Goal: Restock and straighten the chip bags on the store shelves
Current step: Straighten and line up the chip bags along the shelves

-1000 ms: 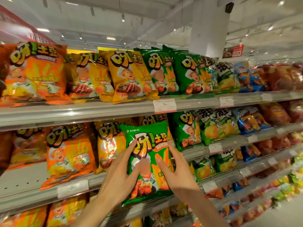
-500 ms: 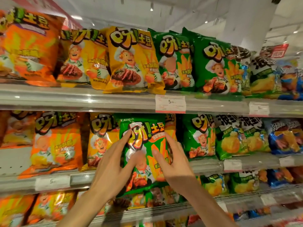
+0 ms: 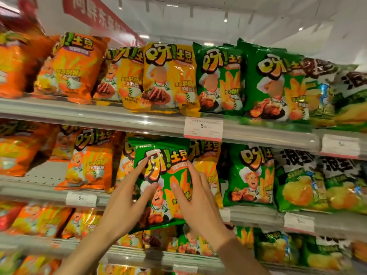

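I hold a green chip bag (image 3: 168, 155) upright in front of the middle shelf (image 3: 256, 215), overlapping the yellow bags (image 3: 208, 169) behind it. My left hand (image 3: 127, 201) grips its left edge, with index finger and thumb on the front. Its right edge is held by my right hand (image 3: 198, 203), thumb on the front and fingers along the side. The bag's bottom hangs below the shelf lip. Another green bag (image 3: 250, 179) of the same kind stands just to the right on that shelf.
The top shelf (image 3: 99, 116) carries orange, yellow and green bags (image 3: 218, 80) in a row. Orange bags (image 3: 89, 161) stand left on the middle shelf beside a bare patch of shelf (image 3: 39, 173). A price tag (image 3: 202, 128) hangs above the held bag. Lower shelves hold more bags.
Both hands have carried the green bag up and closer to the middle shelf. My view has tilted up and moved in toward the shelves.
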A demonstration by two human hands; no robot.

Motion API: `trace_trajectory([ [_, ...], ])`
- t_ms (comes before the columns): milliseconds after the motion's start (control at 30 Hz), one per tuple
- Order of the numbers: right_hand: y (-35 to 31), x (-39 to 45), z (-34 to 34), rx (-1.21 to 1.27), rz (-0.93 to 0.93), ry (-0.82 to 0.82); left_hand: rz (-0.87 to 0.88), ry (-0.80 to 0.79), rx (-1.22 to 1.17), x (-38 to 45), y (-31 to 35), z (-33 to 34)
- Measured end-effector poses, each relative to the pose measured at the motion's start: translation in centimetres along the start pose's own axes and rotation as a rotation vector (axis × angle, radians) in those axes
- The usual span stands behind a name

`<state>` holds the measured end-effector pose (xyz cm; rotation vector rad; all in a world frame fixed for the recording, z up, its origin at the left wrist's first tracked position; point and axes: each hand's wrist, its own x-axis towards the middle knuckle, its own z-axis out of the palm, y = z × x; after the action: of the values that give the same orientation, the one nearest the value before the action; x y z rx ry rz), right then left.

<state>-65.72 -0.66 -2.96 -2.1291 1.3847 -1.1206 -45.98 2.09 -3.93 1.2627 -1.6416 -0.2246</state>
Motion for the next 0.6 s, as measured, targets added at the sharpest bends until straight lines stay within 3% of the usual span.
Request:
trace_trajectory([
  [100, 0.0, 0.0, -0.6, -0.166, -0.046, 0.022, -0.029, 0.022, -0.003, -0.4, 0.7, 0.2],
  [200, 0.3, 0.9, -1.4, -0.274, -0.082, 0.23, -0.062, 0.005, 0.031, -0.6, 0.9, 0.1],
  [267, 0.8, 2.1, -2.0, -0.325, -0.011, 0.321, -0.05, -0.002, 0.044, -0.6, 0.7, -0.1],
  [433, 2.2, 5.0, -2.5, -0.232, 0.277, 0.241, -0.046, 0.0, 0.029, -0.4, 0.6, -0.8],
  [600, 2.8, 5.5, -3.0, -0.112, 0.396, 0.13, -0.044, -0.012, 0.018, -0.5, 0.4, -1.4],
])
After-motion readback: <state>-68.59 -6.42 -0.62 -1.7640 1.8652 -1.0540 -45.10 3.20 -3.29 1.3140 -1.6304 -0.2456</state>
